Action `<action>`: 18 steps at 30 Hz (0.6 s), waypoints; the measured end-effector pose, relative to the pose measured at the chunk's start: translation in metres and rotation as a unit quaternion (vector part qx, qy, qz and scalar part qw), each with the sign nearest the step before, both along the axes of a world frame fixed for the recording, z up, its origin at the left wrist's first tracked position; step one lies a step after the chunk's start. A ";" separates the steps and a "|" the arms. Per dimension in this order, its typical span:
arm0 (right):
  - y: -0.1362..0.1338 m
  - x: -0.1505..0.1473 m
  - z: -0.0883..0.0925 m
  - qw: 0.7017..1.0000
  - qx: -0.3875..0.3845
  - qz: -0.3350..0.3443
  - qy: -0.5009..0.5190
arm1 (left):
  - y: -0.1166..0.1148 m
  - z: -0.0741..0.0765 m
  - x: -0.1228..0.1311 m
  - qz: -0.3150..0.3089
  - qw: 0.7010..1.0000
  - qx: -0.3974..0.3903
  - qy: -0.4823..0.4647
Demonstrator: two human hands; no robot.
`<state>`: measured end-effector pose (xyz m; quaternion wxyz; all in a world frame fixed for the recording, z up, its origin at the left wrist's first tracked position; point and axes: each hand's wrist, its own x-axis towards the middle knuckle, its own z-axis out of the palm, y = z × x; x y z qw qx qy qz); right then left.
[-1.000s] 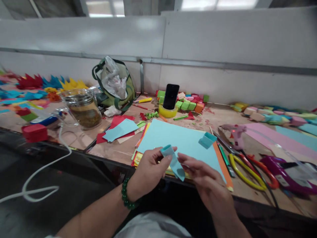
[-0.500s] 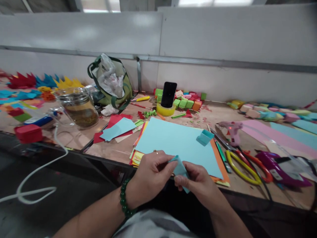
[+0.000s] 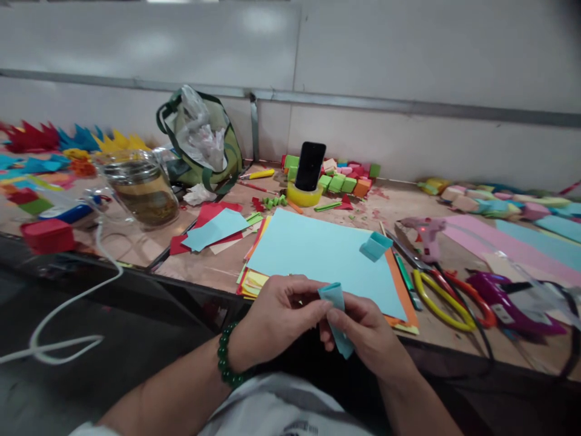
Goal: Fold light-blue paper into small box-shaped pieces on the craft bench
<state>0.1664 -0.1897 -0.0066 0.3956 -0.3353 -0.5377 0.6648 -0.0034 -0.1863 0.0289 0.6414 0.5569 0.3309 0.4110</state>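
Observation:
Between both hands is a folded strip of light blue paper (image 3: 334,297), held tilted just off the table's front edge. My left hand (image 3: 284,318), with a green bead bracelet (image 3: 226,357) at its wrist, pinches the strip from the left. My right hand (image 3: 363,327) grips its lower part, thumb on the near face. Fingers cover the strip's middle. Behind the hands lies a light blue sheet (image 3: 308,248) on top of a stack of coloured paper. A small folded blue paper box (image 3: 376,246) rests on the sheet's right side.
Scissors with yellow handles (image 3: 442,303), a pink glue gun (image 3: 425,233) and a purple tool (image 3: 512,303) lie at right. A phone (image 3: 310,165) stands on a yellow tape roll (image 3: 304,195). A glass jar (image 3: 143,194) and green bag (image 3: 218,151) stand at left.
The strip has turned more upright, and more of its upper end shows. My left thumb and right thumb have moved closer together on it. The camera view has tipped slightly downward.

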 end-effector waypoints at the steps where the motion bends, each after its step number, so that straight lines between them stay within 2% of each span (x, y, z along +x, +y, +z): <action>1: 0.000 0.000 0.001 1.000 -0.002 0.002 0.009 | 0.000 0.000 0.000 0.002 1.000 0.006 0.002; 8: 0.001 -0.003 0.001 1.000 -0.008 0.008 0.026 | -0.003 -0.004 0.000 0.002 0.999 0.028 0.019; 18: -0.002 -0.001 0.001 1.000 -0.007 -0.016 0.020 | -0.004 -0.003 0.002 0.006 0.998 0.039 0.043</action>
